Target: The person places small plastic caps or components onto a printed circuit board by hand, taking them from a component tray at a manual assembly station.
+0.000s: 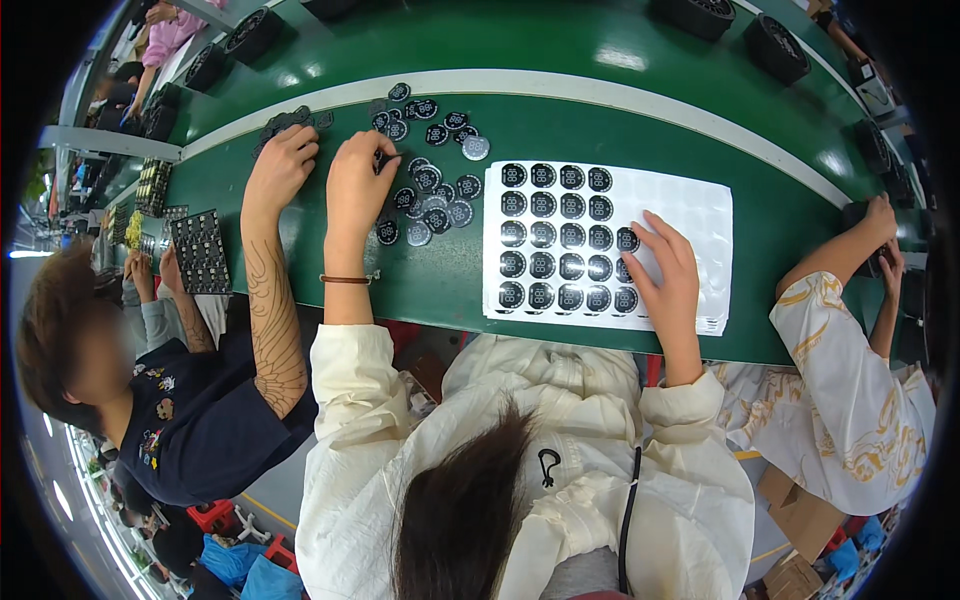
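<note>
Close to the near edge of the green bench (460, 285), a white sheet (690, 200) lies flat, with rows of round black pieces (571, 237) on its left part and bare pale spots on the right. The right hand (665, 262) reaches up over it, forearm leaning left, thumb and index finger spread around an edge piece (628, 239). Can't tell whether it's gripping that one or just resting there. Personally I'd take it by the rim and go gently, so the sheet stays flat and the neighbours don't shift.

A bit further out, the left hand (355, 180) sits at the end of a nearly straight forearm with a brown bracelet (345, 279), knuckles up, fingers curled over to the right. Looks like it's pinching a dark disc (383, 160) tilted between thumb and fingertips, just beside the loose discs (428, 180). Good grip imo: edges only, face free of smudges. I'd check which side is up before lining anything up, since one loose disc is a paler silver (475, 148).

Past that, a neighbour's hand (285, 165) is over its own dark pile (285, 123), and black round units (777, 48) stand beyond the white rail (580, 92).
</note>
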Demonstrator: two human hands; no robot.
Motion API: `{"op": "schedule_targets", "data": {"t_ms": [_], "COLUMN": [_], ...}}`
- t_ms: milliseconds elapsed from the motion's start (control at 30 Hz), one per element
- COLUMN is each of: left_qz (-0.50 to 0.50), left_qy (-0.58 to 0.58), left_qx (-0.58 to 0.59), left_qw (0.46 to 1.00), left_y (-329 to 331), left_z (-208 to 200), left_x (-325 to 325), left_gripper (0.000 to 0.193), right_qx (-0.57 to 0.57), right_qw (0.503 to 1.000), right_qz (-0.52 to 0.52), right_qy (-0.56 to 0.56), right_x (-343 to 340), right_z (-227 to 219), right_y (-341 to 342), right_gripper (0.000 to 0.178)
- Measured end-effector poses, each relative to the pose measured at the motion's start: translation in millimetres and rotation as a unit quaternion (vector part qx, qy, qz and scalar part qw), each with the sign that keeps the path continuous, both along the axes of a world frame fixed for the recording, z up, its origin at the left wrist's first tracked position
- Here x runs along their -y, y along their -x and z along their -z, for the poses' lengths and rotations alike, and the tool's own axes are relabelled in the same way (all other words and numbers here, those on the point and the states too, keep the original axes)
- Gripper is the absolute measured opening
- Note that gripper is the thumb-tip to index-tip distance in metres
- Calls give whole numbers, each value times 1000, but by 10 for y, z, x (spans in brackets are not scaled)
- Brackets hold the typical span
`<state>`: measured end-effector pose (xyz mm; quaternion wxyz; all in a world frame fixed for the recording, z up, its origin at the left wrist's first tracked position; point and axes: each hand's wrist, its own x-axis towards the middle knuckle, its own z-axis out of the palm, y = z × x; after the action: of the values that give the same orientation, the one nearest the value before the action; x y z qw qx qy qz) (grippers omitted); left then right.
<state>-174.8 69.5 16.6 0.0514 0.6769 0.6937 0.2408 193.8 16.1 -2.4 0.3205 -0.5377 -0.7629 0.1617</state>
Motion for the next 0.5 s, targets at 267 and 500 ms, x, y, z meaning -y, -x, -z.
{"op": "schedule_targets", "data": {"t_ms": [267, 500], "left_qz": [1, 113], "left_qy": [-150, -74], "left_qx": [110, 258], "left_qw": [983, 957], "left_y": [-320, -1094], "left_z": [-227, -31], "left_x": [384, 731], "left_gripper": [15, 18], "right_qx": [0, -4], "right_qw": [1000, 1000], "right_qz": [1, 9], "right_qy": [-4, -11], "right_x": [-5, -20], "right_z": [41, 51], "right_y": [-2, -15], "right_gripper": [34, 35]}}
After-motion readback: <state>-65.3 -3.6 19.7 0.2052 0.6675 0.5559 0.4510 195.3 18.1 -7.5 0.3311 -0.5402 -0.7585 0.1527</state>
